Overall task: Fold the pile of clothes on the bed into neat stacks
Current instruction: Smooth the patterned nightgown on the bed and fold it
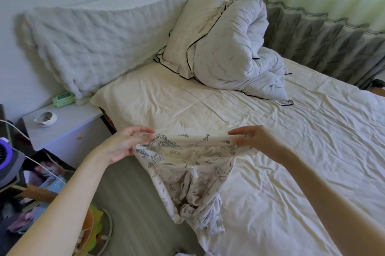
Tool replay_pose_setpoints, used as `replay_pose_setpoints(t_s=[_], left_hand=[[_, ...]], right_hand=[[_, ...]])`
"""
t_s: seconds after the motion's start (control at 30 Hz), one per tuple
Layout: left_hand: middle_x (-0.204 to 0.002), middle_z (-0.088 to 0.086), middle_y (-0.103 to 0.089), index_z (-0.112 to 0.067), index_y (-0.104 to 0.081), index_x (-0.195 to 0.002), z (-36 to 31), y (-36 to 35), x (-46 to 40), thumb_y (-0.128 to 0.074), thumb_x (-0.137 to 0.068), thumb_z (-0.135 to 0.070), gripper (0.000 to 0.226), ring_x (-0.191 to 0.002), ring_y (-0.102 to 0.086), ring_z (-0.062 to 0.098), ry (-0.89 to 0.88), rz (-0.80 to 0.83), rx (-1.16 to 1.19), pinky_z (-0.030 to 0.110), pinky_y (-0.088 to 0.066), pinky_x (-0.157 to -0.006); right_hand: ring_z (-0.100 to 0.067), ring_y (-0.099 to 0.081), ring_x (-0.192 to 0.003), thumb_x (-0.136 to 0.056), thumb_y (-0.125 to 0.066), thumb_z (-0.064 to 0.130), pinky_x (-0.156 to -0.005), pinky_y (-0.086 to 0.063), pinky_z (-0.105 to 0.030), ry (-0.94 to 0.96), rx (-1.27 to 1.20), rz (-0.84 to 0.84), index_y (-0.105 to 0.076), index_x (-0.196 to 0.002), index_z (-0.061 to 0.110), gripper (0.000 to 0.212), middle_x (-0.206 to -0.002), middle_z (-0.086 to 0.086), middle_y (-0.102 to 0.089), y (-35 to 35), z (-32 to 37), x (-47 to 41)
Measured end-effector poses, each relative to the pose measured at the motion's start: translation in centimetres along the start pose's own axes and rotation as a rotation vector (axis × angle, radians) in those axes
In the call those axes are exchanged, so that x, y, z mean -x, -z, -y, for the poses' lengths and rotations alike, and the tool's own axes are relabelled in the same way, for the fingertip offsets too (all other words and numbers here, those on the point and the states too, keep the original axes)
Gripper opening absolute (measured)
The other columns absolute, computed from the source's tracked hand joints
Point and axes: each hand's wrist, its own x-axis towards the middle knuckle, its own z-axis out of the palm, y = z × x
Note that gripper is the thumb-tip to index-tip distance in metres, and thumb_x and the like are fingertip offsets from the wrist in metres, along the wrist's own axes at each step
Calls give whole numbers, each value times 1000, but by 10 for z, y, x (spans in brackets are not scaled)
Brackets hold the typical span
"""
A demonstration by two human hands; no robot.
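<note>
A cream garment (187, 164) printed with small dark line drawings hangs in the air over the bed's near left edge. My left hand (125, 145) pinches its top edge at the left, and my right hand (256, 141) holds the same edge at the right. The top edge is stretched roughly level between both hands. Its lower part drapes in folds down onto the cream bed sheet (291, 151). A bit of other cloth (183, 253) peeks in at the bottom edge of the view.
A pillow (187, 47) and a rolled white duvet (239, 51) lie at the head of the bed. A grey nightstand (68, 128) with a small bowl (45, 119) stands left. Bags, cables and clutter (31, 193) crowd the floor at left. Curtains (333, 16) hang at the right.
</note>
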Motion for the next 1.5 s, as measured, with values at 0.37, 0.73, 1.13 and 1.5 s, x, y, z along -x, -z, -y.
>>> replay_pose_setpoints(t_s=[0.37,0.73,1.13,1.5], left_hand=[[-88,-2,-48,-16,-74,-99,3,-22,-13,-68,-85,-16,15,-77,-50,3,-453,-417,-804,8,-40,-60],[-72,16,-62,5,-66,-70,-95,-36,33,-66,-84,-20,28,-70,-54,30,-917,-726,-916,35,-39,-65],[-90,19,-63,1,-73,-88,-96,-66,55,-63,-83,0,12,-86,-57,36,-739,-915,-973,39,-43,-73],[-64,-10,-61,-5,-74,-84,-65,-80,127,-71,-80,-8,5,-59,-55,-14,-779,-776,-654,1,-38,-57]], right_hand=[[-12,-47,-73,-81,-71,12,-61,-35,-8,250,539,-223,-75,-96,10,16,-74,6,-45,-1,3,-11],[0,-58,-62,-83,-69,13,-56,-42,-8,471,192,-565,-75,-88,18,10,-70,6,-68,48,75,6],[-27,-55,-84,-81,-70,6,-70,-33,-20,649,431,-654,-75,-92,5,12,-85,-9,-60,44,91,20],[-16,-60,-74,-81,-68,8,-75,-51,-31,437,52,-600,-73,-79,22,15,-80,5,-68,26,83,92]])
